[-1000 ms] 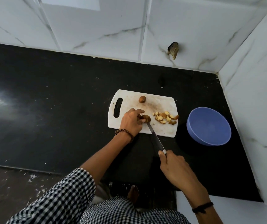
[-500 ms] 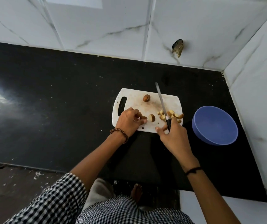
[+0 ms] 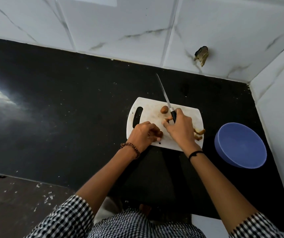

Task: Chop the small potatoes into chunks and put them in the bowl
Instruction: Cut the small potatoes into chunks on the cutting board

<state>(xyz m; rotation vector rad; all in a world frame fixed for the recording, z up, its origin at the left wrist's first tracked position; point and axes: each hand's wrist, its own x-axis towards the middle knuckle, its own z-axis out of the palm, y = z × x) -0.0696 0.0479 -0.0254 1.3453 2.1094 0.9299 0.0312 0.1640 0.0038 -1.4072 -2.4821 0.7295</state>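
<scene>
Head cam: knife [image 3: 165,93] is now pushed farther over the board [image 3: 146,107], gripped by the right hand [image 3: 179,129], a half [image 3: 160,134] pinched by the left hand [image 3: 143,134], so chunks [image 3: 198,133] are kept on it, bowl [image 3: 240,145] unfilled.

The countertop [image 3: 69,100] is black with pale flecks and a white glare patch at the left. The wall tiles [image 3: 120,23] are white with thin grey veins. The cutting board [image 3: 155,121] is white with brownish stains. On it, the whole potato [image 3: 164,109] is brown, the potato piece [image 3: 160,134] at its near edge is darker brown, and the chunks [image 3: 200,132] on the right are tan. The knife [image 3: 165,95] has a silver blade and a black handle. The bowl [image 3: 240,148] is periwinkle blue. The sleeves [image 3: 69,219] are black-and-white check. The left wrist's beaded bracelet [image 3: 132,148] is brown and the right wrist's band [image 3: 195,153] is black.
</scene>
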